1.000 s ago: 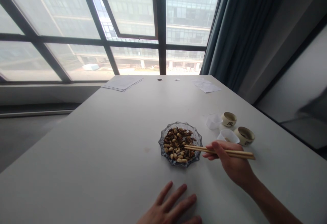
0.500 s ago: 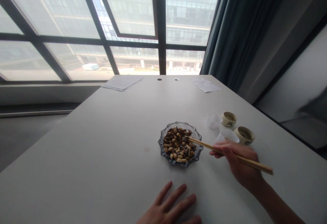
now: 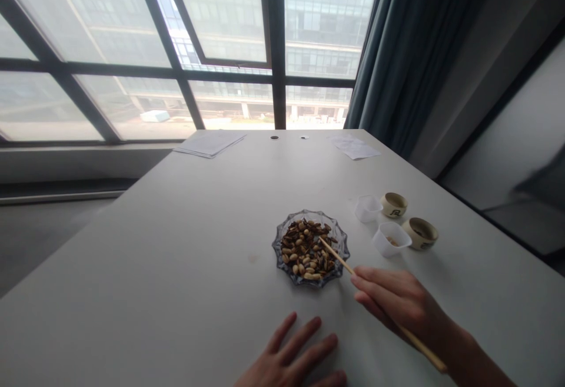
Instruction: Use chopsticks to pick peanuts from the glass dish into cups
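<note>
My right hand (image 3: 399, 301) grips a pair of wooden chopsticks (image 3: 379, 304), and their tips sit over a scalloped glass plate (image 3: 278, 260) heaped with pistachios and dark striped sunflower seeds (image 3: 304, 250). My left hand (image 3: 286, 357) lies flat on the white table (image 3: 176, 245) with its fingers spread, nearest the plate and touching nothing else. To the right of the plate stands a small clear plastic cup (image 3: 388, 240) holding a few nuts. Whether the chopstick tips touch any nut, I cannot tell.
Behind that cup are another plastic cup (image 3: 368, 208) and two small ceramic cups (image 3: 394, 204). Sheets of paper (image 3: 209, 144) lie at the far table edge, beside a window. A dark curtain (image 3: 410, 51) hangs at the right.
My right hand has moved down and toward me. The chopsticks now slant more steeply across the plate's right rim, and the plastic cup beside the plate is uncovered. My left hand has not moved.
</note>
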Motion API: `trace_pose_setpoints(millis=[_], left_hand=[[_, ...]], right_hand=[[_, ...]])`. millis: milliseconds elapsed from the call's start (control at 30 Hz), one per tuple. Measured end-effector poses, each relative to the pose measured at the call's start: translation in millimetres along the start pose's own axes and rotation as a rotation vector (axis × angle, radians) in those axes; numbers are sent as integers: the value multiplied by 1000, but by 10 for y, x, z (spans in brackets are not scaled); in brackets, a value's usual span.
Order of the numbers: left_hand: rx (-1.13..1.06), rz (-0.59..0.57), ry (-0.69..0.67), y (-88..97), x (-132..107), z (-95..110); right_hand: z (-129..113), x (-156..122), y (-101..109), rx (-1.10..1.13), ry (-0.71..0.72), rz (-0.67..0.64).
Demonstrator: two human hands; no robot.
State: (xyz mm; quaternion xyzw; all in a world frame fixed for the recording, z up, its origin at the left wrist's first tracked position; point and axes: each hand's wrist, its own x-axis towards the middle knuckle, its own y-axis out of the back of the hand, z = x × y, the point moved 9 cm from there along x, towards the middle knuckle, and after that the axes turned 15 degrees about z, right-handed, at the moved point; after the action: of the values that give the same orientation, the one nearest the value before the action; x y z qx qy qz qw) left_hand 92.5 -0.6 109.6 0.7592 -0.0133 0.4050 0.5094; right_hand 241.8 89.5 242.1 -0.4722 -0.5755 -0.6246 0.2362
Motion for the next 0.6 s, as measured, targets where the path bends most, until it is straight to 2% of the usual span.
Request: trace_pose_setpoints(millis=[133,267,367,433,500,600], left_hand=[[-11,-9,-8,-16,-9,5],[-32,-12,-11,-28,-35,5],[-44,-31,-12,-42,-46,4],[-44,-58,-32,-62,-49,18],[-47,-73,-56,-75,-49,37],[-56,-73,-55,-82,-48,30]], right_hand=[[24,-9,45,11,-19,30],[294,-60,289,18,-205,157],[558,-121,674,-37,-364,364],[718,-178,983,-178,-454,490],[868,-242,1262,-347,-550,541],[1073,-375,1616,-528,-707,550]])
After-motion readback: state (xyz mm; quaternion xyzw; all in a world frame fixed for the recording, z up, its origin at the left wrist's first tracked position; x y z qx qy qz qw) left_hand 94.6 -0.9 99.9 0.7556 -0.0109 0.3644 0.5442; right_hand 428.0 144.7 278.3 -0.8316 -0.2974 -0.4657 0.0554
